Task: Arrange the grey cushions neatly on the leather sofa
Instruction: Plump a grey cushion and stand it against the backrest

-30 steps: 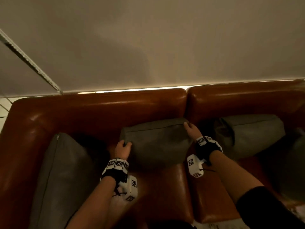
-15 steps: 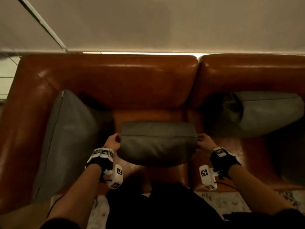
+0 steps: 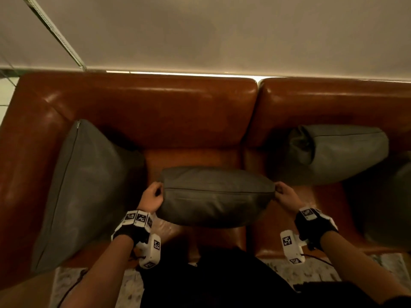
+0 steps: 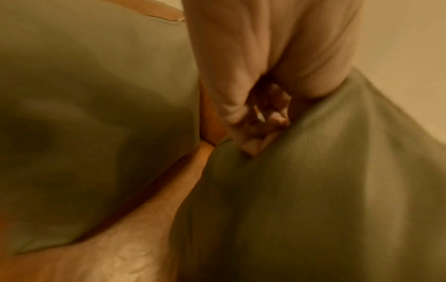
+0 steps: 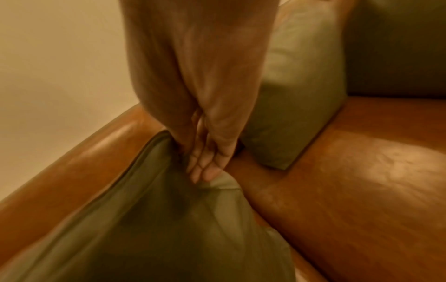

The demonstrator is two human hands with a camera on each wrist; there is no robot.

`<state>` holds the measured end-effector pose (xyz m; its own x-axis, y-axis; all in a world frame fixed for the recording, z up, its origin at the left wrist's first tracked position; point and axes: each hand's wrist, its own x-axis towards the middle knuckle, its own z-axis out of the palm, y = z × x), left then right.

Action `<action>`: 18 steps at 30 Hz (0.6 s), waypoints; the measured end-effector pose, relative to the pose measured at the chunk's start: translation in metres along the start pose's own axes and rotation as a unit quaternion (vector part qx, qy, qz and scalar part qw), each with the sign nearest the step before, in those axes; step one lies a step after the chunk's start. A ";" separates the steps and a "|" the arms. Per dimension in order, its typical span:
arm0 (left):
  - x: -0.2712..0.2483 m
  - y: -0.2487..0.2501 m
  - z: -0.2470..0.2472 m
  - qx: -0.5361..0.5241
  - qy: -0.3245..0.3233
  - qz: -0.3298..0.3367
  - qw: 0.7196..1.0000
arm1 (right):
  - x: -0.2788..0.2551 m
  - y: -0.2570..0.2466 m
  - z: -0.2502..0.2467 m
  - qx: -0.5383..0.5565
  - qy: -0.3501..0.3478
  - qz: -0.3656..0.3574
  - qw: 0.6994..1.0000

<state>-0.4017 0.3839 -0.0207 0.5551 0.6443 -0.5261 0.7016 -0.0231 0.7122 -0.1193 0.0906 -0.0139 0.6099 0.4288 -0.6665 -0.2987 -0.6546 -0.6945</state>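
grey cushion [image 3: 214, 196] held up between both hands, above the seat of the leather sofa [image 3: 142, 112]. gripped at its left corner by left hand [image 3: 151, 197], pinched at its right corner by right hand [image 3: 285, 195]. second cushion [image 3: 77, 192] left of left hand, third cushion [image 3: 335, 152] beyond right hand.

A plain beige wall [image 3: 222, 32] fills the frame from ten to two o'clock, a thin bright strip of light [image 3: 182, 73] along its base. A pale ridged strip [image 3: 55, 33] crosses it diagonally at eleven o'clock. Speckled light flooring [image 3: 289, 268] shows toward six o'clock.
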 end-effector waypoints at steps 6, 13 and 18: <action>-0.011 0.003 -0.031 -0.232 -0.033 -0.083 0.969 | -0.022 0.007 -0.040 0.238 0.023 0.018 0.971; -0.015 0.043 0.007 -0.376 -0.114 -0.145 0.908 | -0.041 -0.011 -0.074 0.342 0.034 0.027 0.939; -0.009 0.060 0.007 -0.400 -0.109 -0.198 0.888 | -0.037 -0.003 -0.066 0.325 0.020 0.042 0.945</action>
<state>-0.3612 0.3718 0.0238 0.4707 0.3152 -0.8241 0.3680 0.7788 0.5081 -0.0923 0.0360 0.0308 0.5872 0.3595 -0.7252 -0.7273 -0.1590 -0.6677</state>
